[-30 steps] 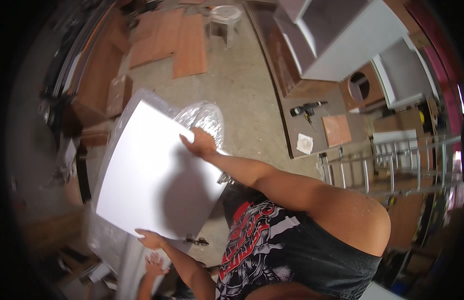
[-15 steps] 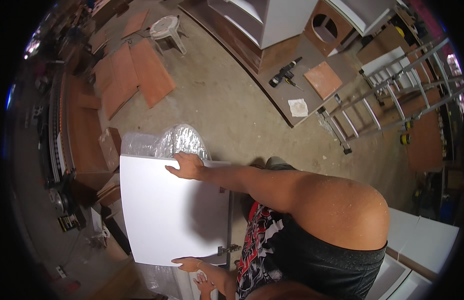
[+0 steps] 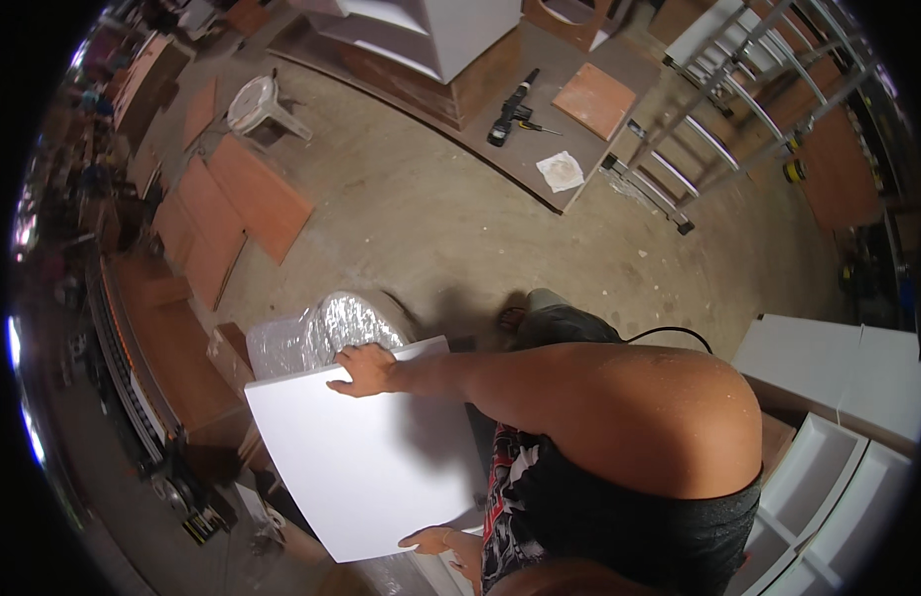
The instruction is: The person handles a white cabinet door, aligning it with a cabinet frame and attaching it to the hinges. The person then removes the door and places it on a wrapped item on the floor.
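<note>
A white cabinet door (image 3: 366, 462) lies slanted in front of me, its flat white face up, and a dark hinge partly shows at its right side. My right hand (image 3: 368, 371) grips the door's far edge, thumb on the face and fingers over the edge. My left hand (image 3: 430, 539) holds the near edge, its fingers mostly under the panel. Beside that hand is a patch of skin (image 3: 467, 564) that I cannot tell as mine or another person's. Beyond the far edge sits a bundle in clear plastic wrap (image 3: 356, 320), partly hidden by the door.
A low platform (image 3: 445, 144) carries a cordless drill (image 3: 513, 111), a screwdriver (image 3: 538, 128), a brown board (image 3: 594, 101) and white cabinets. An aluminium ladder (image 3: 694, 149) lies right. Brown panels (image 3: 257, 189) and a white stool (image 3: 267, 107) stand left; white drawer boxes (image 3: 813, 477) sit lower right.
My view has turned, so the surroundings shift. The door now slants, its near edge further right and lower. Both hands keep their hold. Another hand near my left one is now mostly hidden.
</note>
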`<state>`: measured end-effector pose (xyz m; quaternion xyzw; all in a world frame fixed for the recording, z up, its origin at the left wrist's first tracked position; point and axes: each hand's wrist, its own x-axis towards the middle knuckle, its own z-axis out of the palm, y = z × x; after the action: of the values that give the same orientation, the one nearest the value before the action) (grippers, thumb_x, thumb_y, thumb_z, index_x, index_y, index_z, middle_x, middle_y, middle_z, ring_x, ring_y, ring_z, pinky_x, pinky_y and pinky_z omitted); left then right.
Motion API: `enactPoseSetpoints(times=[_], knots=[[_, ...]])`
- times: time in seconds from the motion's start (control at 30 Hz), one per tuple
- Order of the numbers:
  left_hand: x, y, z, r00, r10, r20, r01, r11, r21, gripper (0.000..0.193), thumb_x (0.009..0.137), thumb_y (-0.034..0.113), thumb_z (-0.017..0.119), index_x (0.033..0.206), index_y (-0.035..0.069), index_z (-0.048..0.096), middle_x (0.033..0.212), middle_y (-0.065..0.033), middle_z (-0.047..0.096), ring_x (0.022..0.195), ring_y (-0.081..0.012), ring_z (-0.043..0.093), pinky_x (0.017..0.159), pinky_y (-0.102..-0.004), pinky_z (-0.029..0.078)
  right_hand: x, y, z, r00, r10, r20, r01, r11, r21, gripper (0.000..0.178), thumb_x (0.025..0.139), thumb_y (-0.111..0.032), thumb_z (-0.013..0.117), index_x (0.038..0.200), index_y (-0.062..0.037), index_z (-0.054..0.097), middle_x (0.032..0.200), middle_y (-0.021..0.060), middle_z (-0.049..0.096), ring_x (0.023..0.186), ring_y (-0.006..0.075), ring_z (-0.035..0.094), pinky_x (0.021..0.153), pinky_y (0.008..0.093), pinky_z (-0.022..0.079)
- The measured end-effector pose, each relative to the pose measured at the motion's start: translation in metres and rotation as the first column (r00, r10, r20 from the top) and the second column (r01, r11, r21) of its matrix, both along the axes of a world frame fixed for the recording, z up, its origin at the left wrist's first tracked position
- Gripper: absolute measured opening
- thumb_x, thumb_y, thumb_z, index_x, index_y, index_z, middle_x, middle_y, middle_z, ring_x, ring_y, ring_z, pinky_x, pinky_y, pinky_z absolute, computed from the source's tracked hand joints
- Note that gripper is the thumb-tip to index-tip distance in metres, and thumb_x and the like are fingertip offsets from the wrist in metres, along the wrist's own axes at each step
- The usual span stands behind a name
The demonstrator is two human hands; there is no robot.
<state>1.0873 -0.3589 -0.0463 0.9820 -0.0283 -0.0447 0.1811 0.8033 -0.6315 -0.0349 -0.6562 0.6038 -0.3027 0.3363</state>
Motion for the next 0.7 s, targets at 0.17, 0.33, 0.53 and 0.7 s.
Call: enactPoseSetpoints(times=[0.17, 0.33, 0.53, 0.7], knots=[[-0.001, -0.014, -0.001, 0.999, -0.047, -0.017, 0.047, 0.999, 0.011, 0.094, 0.093, 0.075, 0.034, 0.13, -0.009, 0.052, 0.119, -0.0345, 0.061, 0.106, -0.0474, 0.064, 0.094, -0.0533, 0.051, -0.003, 0.005, 0.005, 0.999, -0.013, 0.045, 0.013, 1.0, 0.005, 0.063, 0.089, -0.058, 0.056, 0.109, 0.0011, 0.062, 0.104, 0.0192, 0.064, 0.095, 0.036, 0.067, 0.084, 0.0467, 0.055], [-0.004, -0.027, -0.003, 0.996, -0.079, -0.027, 0.08, 0.996, 0.037, 0.095, 0.093, 0.076, 0.034, 0.131, -0.009, 0.052, 0.12, -0.0346, 0.061, 0.107, -0.0473, 0.064, 0.095, -0.0528, 0.051, -0.002, 0.005, 0.0, 0.996, -0.054, 0.074, 0.057, 0.998, -0.027, 0.063, 0.089, -0.058, 0.057, 0.105, 0.0016, 0.062, 0.1, 0.019, 0.064, 0.089, 0.0366, 0.067, 0.08, 0.0472, 0.055], [-0.01, -0.031, -0.008, 0.997, -0.072, -0.04, 0.073, 0.997, 0.035, 0.095, 0.093, 0.076, 0.034, 0.132, -0.009, 0.051, 0.121, -0.0348, 0.06, 0.107, -0.0472, 0.063, 0.095, -0.0522, 0.051, -0.006, 0.003, 0.002, 0.997, -0.055, 0.051, 0.055, 0.998, -0.001, 0.062, 0.088, -0.059, 0.058, 0.105, 0.0007, 0.063, 0.1, 0.0188, 0.064, 0.088, 0.0371, 0.068, 0.08, 0.0469, 0.055], [-0.009, -0.001, -0.006, 1.0, 0.003, -0.028, -0.003, 1.0, 0.009, 0.096, 0.093, 0.076, 0.035, 0.133, -0.01, 0.05, 0.122, -0.0349, 0.06, 0.108, -0.047, 0.063, 0.096, -0.0516, 0.051, 0.006, 0.009, 0.002, 0.999, -0.047, 0.023, 0.047, 0.999, -0.008, 0.064, 0.089, -0.06, 0.055, 0.112, -0.0008, 0.064, 0.105, 0.0185, 0.065, 0.092, 0.0365, 0.068, 0.085, 0.046, 0.055]])
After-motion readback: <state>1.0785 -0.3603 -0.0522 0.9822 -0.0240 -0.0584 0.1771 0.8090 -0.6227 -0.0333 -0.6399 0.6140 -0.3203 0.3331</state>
